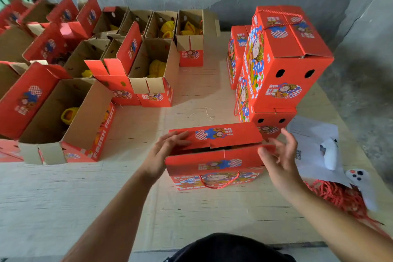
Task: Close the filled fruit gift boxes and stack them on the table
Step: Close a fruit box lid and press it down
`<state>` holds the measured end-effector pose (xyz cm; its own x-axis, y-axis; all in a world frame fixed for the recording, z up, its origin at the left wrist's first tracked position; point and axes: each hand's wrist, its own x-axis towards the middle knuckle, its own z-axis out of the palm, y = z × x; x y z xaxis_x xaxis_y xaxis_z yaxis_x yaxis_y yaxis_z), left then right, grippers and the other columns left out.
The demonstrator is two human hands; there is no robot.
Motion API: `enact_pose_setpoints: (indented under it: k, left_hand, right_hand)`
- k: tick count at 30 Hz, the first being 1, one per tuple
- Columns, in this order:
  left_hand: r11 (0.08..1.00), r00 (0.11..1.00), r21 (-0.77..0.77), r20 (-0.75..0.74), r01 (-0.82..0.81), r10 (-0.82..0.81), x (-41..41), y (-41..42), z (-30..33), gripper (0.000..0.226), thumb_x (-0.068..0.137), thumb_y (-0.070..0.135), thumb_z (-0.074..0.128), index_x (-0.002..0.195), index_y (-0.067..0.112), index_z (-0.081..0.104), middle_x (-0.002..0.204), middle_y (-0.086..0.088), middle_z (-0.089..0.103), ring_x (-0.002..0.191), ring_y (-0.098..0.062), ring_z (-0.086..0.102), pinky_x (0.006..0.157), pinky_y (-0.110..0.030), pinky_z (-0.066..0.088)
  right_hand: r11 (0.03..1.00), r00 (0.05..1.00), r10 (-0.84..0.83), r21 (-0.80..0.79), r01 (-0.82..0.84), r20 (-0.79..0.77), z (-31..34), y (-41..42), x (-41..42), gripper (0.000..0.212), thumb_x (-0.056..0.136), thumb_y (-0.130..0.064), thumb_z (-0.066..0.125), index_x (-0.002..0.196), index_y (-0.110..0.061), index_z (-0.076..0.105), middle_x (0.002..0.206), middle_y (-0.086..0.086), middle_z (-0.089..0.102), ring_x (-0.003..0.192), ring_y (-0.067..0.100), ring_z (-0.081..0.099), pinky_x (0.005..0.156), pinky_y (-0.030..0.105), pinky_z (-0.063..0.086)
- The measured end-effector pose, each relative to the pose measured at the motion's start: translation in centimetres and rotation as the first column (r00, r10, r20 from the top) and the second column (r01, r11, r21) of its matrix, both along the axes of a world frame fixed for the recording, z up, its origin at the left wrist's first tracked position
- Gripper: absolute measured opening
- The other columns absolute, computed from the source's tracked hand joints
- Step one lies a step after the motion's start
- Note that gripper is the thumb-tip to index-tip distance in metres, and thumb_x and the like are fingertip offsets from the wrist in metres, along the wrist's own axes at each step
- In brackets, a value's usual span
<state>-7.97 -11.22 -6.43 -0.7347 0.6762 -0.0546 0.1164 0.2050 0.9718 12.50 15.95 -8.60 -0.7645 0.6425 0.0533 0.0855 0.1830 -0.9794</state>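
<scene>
Fruit gift box (214, 166) sits on the surface (127, 198) between my hands: left hand (163, 153) spread on its far lid flap (214, 135), right hand (278, 155) open beside its right end.

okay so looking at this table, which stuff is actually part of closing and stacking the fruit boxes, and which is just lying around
Part of the job:
- box being closed, left hand on its lid, right hand at its end
- stack of closed boxes
- open filled boxes

Just lying about:
- papers
- white controllers
- red cord pile

Wooden table (138, 208) bears red boxes (214, 161), paper (312, 149), cords (338, 198).
</scene>
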Motion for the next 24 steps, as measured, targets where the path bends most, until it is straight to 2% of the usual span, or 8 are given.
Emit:
enact_pose_setpoints:
  k: [2, 4, 6, 9, 12, 14, 18, 24]
  left_hand:
    - [0.998, 0.977, 0.063, 0.214, -0.024, 0.010, 0.3, -0.1, 0.4, 0.078, 0.101, 0.061, 0.027, 0.114, 0.003, 0.078, 0.141, 0.008, 0.065, 0.140, -0.003, 0.049, 0.116, -0.024, 0.035]
    - [0.996, 0.966, 0.072, 0.257, -0.060, 0.039, 0.6, 0.0, 0.5, 0.085, 0.098, 0.068, 0.018, 0.122, 0.012, 0.077, 0.141, 0.010, 0.065, 0.136, 0.001, 0.051, 0.107, -0.012, 0.039]
    - [0.991, 0.967, 0.073, 0.238, -0.112, 0.092, 0.9, 0.4, 0.0, 0.081, 0.096, 0.074, 0.027, 0.131, 0.017, 0.071, 0.136, 0.005, 0.068, 0.131, -0.008, 0.058, 0.104, -0.021, 0.048]
    - [0.966, 0.964, -0.041, -0.077, -0.256, 0.253, 1.3, 1.2, -1.2, 0.053, 0.096, 0.056, 0.054, 0.140, 0.027, 0.058, 0.127, 0.010, 0.070, 0.120, -0.016, 0.064, 0.102, -0.046, 0.053]
    - [0.950, 0.868, -0.091, -0.438, -0.300, 0.232, 1.5, 2.3, -2.0, 0.030, 0.099, 0.037, 0.056, 0.124, 0.025, 0.067, 0.120, 0.010, 0.067, 0.111, -0.019, 0.057, 0.095, -0.050, 0.051]
    - [0.945, 0.771, -0.130, -0.617, -0.299, 0.159, 1.9, 2.3, -2.1, 0.032, 0.098, 0.048, 0.058, 0.110, 0.025, 0.075, 0.117, 0.009, 0.065, 0.110, -0.020, 0.051, 0.095, -0.048, 0.049]
    - [0.912, 0.633, -0.297, -0.773, -0.284, -0.055, 3.2, 1.5, -2.1, 0.080, 0.068, 0.093, 0.060, 0.119, 0.032, 0.067, 0.124, 0.014, 0.059, 0.116, -0.019, 0.044, 0.098, -0.039, 0.034]
    - [0.869, 0.532, -0.347, -0.838, -0.353, -0.119, 4.6, 1.4, -1.7, 0.087, 0.063, 0.094, 0.058, 0.123, 0.031, 0.054, 0.122, 0.007, 0.060, 0.107, -0.024, 0.050, 0.090, -0.045, 0.043]
  right_hand:
    - [0.963, 0.990, -0.136, 0.232, 0.140, -0.035, 0.4, -0.7, -1.4, 0.077, 0.092, -0.051, 0.068, 0.154, -0.027, 0.029, 0.144, 0.009, 0.040, 0.132, 0.015, 0.048, 0.108, 0.031, 0.043]
    - [0.778, 0.989, -0.143, 0.612, 0.142, -0.048, 0.7, -0.4, -2.3, 0.051, 0.099, -0.040, 0.059, 0.144, -0.018, 0.053, 0.142, 0.010, 0.042, 0.133, 0.028, 0.043, 0.112, 0.044, 0.037]
    - [0.610, 0.997, -0.070, 0.792, 0.030, 0.016, 0.8, -0.2, -2.7, 0.043, 0.100, -0.036, 0.055, 0.136, -0.016, 0.064, 0.138, 0.007, 0.051, 0.127, 0.031, 0.046, 0.107, 0.053, 0.041]
    - [0.516, 0.973, -0.016, 0.835, -0.190, 0.231, 0.5, -0.6, -2.5, 0.072, 0.093, -0.060, 0.056, 0.146, -0.011, 0.056, 0.142, 0.007, 0.050, 0.130, 0.032, 0.043, 0.109, 0.052, 0.040]
    - [0.433, 0.934, 0.027, 0.838, -0.332, 0.356, 1.4, -0.1, -2.4, 0.097, 0.080, -0.080, 0.055, 0.148, -0.011, 0.053, 0.127, 0.006, 0.056, 0.119, 0.030, 0.049, 0.103, 0.049, 0.045]
    - [0.389, 0.894, 0.049, 0.816, -0.428, 0.446, 2.3, 0.5, -2.5, 0.103, 0.070, -0.087, 0.060, 0.146, -0.019, 0.054, 0.122, 0.001, 0.055, 0.113, 0.028, 0.049, 0.099, 0.047, 0.047]
    - [0.381, 0.852, 0.108, 0.770, -0.511, 0.512, 2.8, 0.5, -2.5, 0.102, 0.062, -0.074, 0.081, 0.142, -0.016, 0.054, 0.132, 0.000, 0.051, 0.117, 0.027, 0.049, 0.103, 0.044, 0.046]
    - [0.276, 0.891, 0.083, 0.849, -0.450, 0.445, 3.0, -0.1, -2.3, 0.094, 0.057, -0.072, 0.083, 0.127, -0.013, 0.061, 0.119, 0.002, 0.058, 0.103, 0.029, 0.053, 0.089, 0.047, 0.051]
